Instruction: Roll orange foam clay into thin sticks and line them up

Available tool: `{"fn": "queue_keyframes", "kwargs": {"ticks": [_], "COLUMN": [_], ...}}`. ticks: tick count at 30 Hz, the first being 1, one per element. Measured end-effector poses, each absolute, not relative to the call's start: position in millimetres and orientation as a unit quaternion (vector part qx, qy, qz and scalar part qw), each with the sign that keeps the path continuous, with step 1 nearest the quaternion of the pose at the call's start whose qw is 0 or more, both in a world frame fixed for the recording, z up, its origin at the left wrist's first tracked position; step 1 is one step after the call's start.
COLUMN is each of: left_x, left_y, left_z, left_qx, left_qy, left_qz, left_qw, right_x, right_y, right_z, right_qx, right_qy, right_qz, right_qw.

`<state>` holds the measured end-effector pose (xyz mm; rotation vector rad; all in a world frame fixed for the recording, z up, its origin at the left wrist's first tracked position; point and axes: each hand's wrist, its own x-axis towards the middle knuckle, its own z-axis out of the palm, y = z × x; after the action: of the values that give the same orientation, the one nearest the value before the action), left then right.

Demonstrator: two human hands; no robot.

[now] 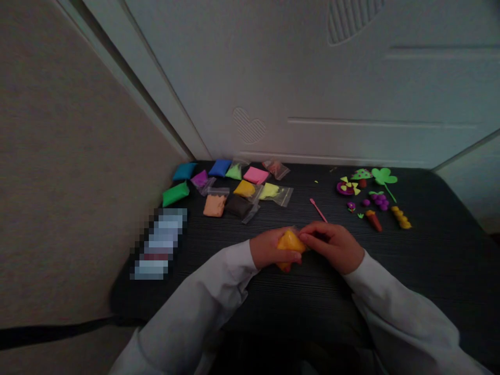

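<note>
My left hand (269, 248) is closed around a small bag of yellow-orange modelling clay (289, 242), held just above the dark table. At the bag's right edge, my right hand (334, 244) pinches with thumb and forefinger; its fingertips touch the clear plastic there, though the exact grip is partly hidden. A pink modelling stick (318, 209) lies on the table just beyond my right hand.
Several bags of coloured clay, among them a brown one (239, 206) and a green one (175, 194), lie at the back left. A blurred-out flat device (160, 244) is at the left. Finished clay figures, including purple grapes (379, 201) and a green clover (384, 176), stand at right.
</note>
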<state>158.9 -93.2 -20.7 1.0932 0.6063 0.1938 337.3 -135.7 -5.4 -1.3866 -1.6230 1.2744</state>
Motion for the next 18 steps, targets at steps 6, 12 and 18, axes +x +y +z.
{"fn": "queue_keyframes", "kwargs": {"ticks": [6, 12, 18], "left_x": [147, 144, 147], "left_y": [-90, -93, -96], "left_z": [-21, -24, -24], "left_qx": [0.398, 0.339, 0.325], "left_qy": [0.234, 0.196, 0.197], "left_qz": [0.043, 0.001, 0.025], "left_qw": [0.886, 0.92, 0.925], "right_x": [337, 339, 340], "right_y": [-137, -140, -140], "right_z": [-7, 0, -3], "right_qx": [-0.483, -0.447, -0.461], "right_qy": [-0.49, -0.465, -0.477], "right_qz": [0.645, 0.703, 0.682], "right_qw": [0.332, 0.3, 0.307]}}
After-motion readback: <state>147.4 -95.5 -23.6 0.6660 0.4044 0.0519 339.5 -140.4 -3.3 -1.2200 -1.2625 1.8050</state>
